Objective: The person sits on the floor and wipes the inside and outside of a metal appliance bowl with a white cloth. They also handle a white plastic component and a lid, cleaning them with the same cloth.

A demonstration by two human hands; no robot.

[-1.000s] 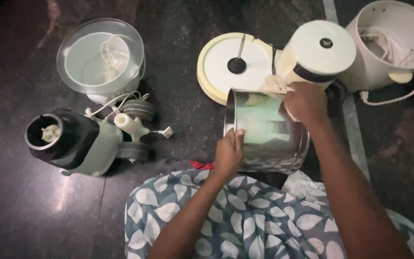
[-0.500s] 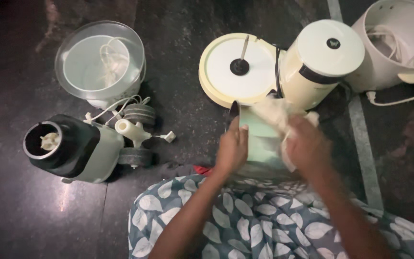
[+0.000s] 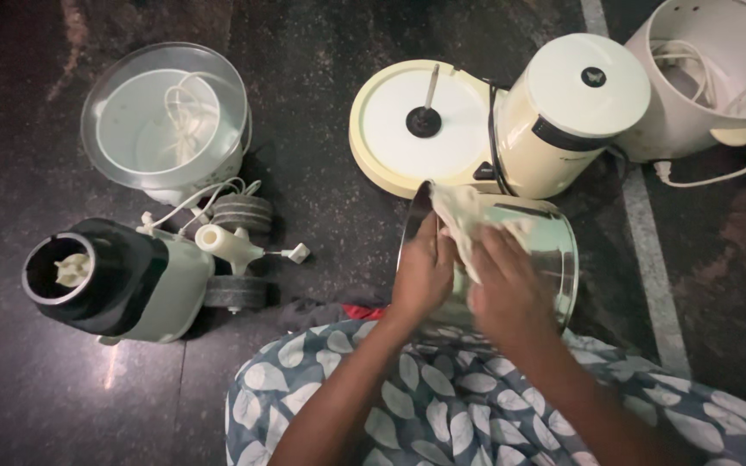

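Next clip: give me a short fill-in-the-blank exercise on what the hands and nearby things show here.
1. The left hand grips the rim of a shiny ____ drum.
2. The right hand presses a pale ____ against the drum's inside.
3. The black-topped unit lies on its ____ on the dark floor.

Missing words: steel; cloth; side

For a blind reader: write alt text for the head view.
Two hands work at a steel drum: the left hand grips its rim, the right hand presses a pale cloth inside. Cream appliance parts lie on the dark floor.
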